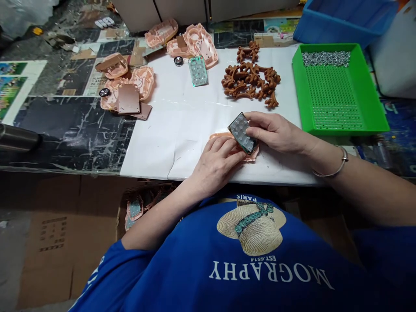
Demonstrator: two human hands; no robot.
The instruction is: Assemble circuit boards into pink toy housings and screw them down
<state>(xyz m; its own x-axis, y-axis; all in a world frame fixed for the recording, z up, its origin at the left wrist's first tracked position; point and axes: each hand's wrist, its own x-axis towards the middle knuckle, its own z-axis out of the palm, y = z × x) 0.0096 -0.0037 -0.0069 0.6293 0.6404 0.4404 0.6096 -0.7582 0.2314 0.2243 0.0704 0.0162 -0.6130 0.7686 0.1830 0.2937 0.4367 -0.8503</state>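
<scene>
A small circuit board with a grey rubber keypad [242, 132] is tilted above a pink plastic shell [252, 157] near the table's front edge. My right hand [271, 132] is closed on the board's right side, thumb on the keypad. Over the shell lies my left hand [219, 160], its fingers bent and close together, the tips at the shell and the board's lower edge. Most of the shell is hidden under my hands and the board. Whether the left fingers grip the shell or only rest on it is hard to tell.
Brown bone-shaped parts [250, 80] lie in a pile behind my hands. A green tray [341, 128] holding screws is at the right, beside a blue bin [341, 19]. Pink shells [143, 82] with boards and a green keypad board [198, 71] sit further back left.
</scene>
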